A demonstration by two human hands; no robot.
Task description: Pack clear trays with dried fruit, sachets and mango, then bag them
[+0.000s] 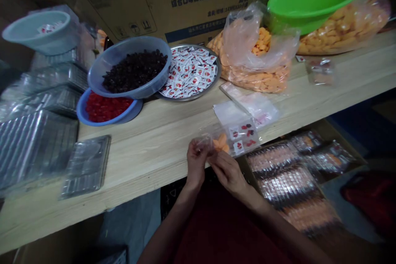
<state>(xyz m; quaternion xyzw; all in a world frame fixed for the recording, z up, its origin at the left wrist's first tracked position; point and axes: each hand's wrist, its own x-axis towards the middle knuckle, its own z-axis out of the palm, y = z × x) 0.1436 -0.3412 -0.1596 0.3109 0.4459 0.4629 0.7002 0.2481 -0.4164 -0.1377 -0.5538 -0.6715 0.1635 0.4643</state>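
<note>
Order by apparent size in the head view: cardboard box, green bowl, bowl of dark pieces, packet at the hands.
1. Cardboard box
2. Green bowl and bowl of dark pieces: too alike to rank
3. Packet

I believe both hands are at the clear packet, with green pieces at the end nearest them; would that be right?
Almost: the head view shows orange pieces at that end, not green ones. The left hand and right hand are indeed at the clear packet.

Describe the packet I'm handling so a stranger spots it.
At the near edge of the pale table lies a clear packet, left hand and right hand at one end. Unlike whitish plastic behind, it shows orange pieces, white sachets and red pieces.
</note>
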